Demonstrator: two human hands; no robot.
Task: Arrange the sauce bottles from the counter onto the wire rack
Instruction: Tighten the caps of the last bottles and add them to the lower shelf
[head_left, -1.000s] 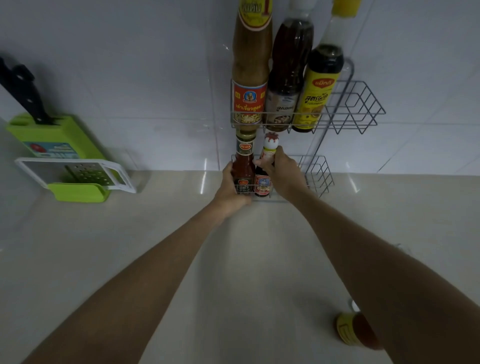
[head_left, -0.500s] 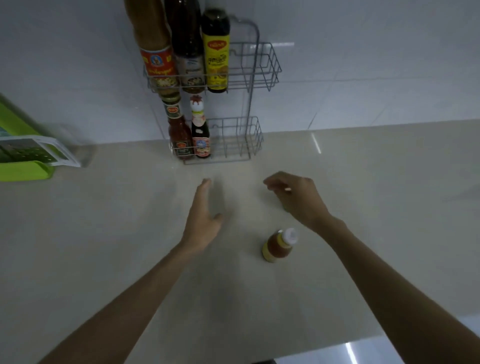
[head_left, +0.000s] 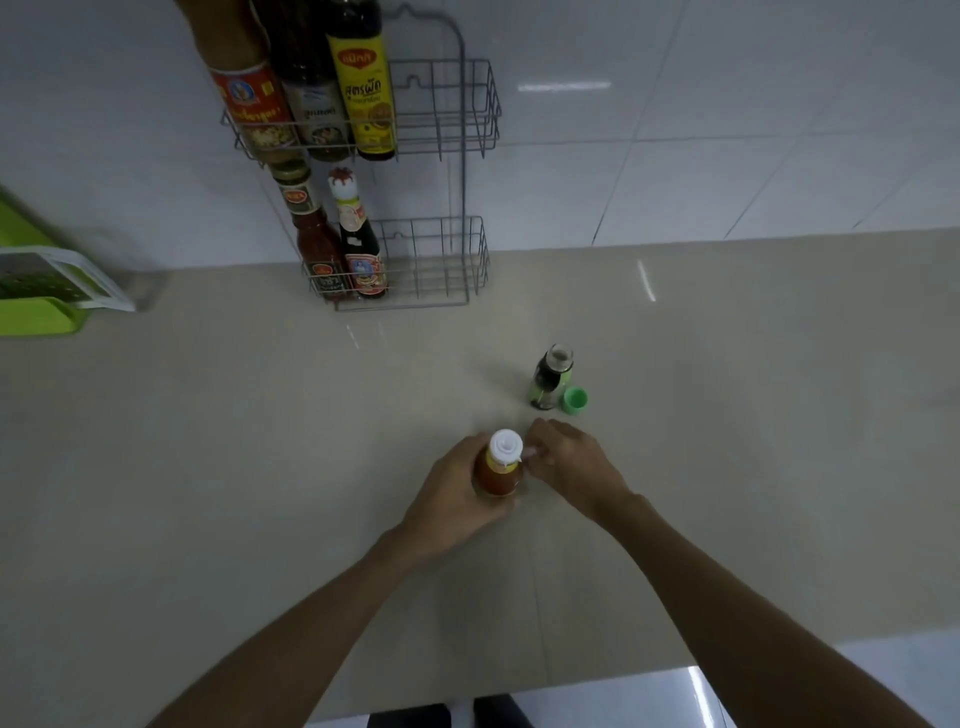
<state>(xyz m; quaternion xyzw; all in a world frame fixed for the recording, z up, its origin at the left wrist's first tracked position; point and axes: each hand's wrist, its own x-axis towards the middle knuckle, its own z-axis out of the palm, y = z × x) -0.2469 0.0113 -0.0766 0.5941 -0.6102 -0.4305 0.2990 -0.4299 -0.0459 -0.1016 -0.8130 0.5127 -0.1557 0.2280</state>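
A small bottle of orange-red sauce (head_left: 497, 475) with a white cap stands on the counter. My left hand (head_left: 447, 499) is wrapped around its body. My right hand (head_left: 569, 467) pinches the white cap's flip lid from the right. Farther back, a small dark bottle with a green label (head_left: 550, 376) stands uncapped, its green cap (head_left: 575, 400) lying beside it. The grey wire rack (head_left: 457, 228) stands against the wall. Its top basket holds three tall bottles (head_left: 311, 98); its lower basket holds a red chilli sauce bottle (head_left: 314, 244) and a dark bottle (head_left: 358, 239) at its left end.
A green and white grater stand (head_left: 47, 291) sits at the far left of the beige counter (head_left: 208, 441). The right halves of both rack baskets hold nothing. The counter's front edge (head_left: 571, 696) runs just below my forearms.
Both hands left the bottles in the lower basket and drew back over the counter. They have closed on the small orange-red bottle. The view has tilted down and right, showing the dark uncapped bottle.
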